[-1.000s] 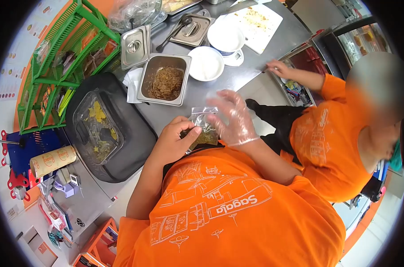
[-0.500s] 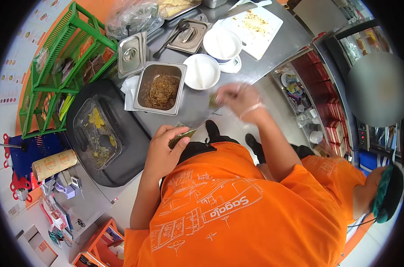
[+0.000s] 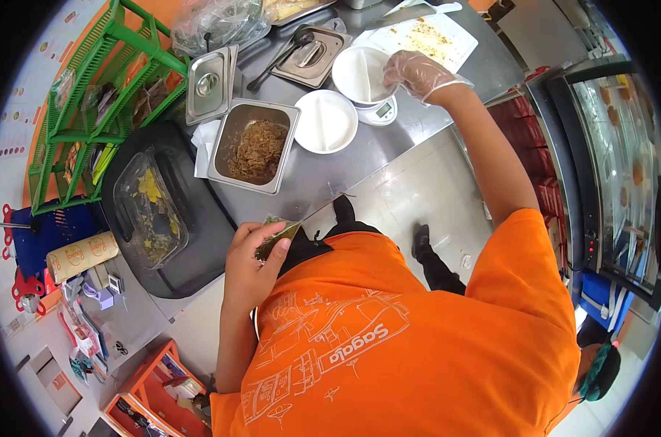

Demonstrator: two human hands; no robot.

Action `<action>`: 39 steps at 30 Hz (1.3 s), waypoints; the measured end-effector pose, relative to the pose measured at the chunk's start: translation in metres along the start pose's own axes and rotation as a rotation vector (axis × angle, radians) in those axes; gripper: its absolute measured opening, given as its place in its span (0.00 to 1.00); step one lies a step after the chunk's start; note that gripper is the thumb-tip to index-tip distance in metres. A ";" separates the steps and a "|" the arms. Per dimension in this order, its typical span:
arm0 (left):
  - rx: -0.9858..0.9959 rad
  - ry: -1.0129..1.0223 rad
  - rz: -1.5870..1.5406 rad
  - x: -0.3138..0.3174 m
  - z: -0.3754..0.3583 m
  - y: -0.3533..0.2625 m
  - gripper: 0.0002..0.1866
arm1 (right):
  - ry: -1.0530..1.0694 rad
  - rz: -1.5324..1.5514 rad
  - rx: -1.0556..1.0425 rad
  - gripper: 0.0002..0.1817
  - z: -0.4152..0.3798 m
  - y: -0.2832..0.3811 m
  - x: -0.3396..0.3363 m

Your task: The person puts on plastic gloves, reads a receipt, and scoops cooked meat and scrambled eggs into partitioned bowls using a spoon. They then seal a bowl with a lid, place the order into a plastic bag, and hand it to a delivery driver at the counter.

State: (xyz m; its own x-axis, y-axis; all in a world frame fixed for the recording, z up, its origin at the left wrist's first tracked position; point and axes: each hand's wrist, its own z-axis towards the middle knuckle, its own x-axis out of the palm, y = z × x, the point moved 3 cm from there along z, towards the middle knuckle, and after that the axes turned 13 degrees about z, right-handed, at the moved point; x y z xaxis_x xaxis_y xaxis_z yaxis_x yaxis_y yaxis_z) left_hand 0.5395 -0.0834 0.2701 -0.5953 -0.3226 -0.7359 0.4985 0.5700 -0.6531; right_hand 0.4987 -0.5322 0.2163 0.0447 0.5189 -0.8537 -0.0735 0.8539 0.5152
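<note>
My bare left hand grips a small clear plastic bag of green leafy stuff in front of my waist. Stretched out to the far right, my right hand wears a clear plastic glove. Its fingers are bunched together at the right side of a divided white bowl; what they hold, if anything, is hidden. That bowl rests on a white digital scale. A second divided white bowl sits beside it on the steel counter. To its left stands a steel pan of brown shredded food.
A lidded steel pan with a black spoon and a white cutting board with crumbs lie behind. Left are a black bag bearing a clear tray and a green rack. A co-worker stands at right.
My right hand has moved from above the counter's front edge, where something green was in its fingers, up and right to the bowl on the scale. The co-worker is now less visible.
</note>
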 end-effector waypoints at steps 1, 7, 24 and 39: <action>-0.049 0.014 -0.032 0.001 0.000 -0.002 0.14 | -0.001 0.004 -0.044 0.18 0.000 0.000 0.000; -0.077 -0.045 -0.067 0.006 0.006 -0.019 0.13 | 0.211 -0.103 0.072 0.26 -0.006 0.009 0.010; -0.173 -0.041 -0.573 0.041 0.053 -0.052 0.31 | -0.517 0.034 -0.061 0.26 -0.052 0.090 -0.022; -0.129 0.041 -0.711 0.066 0.062 -0.061 0.33 | -0.049 0.892 0.117 0.30 -0.073 0.165 0.066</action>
State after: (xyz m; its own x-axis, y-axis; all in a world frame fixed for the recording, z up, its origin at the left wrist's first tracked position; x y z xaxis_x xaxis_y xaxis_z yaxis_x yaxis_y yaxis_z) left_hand 0.5086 -0.1862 0.2506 -0.7722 -0.6215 -0.1321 -0.0950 0.3186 -0.9431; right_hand 0.4173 -0.3599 0.2390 0.0623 0.9896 -0.1299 0.0010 0.1301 0.9915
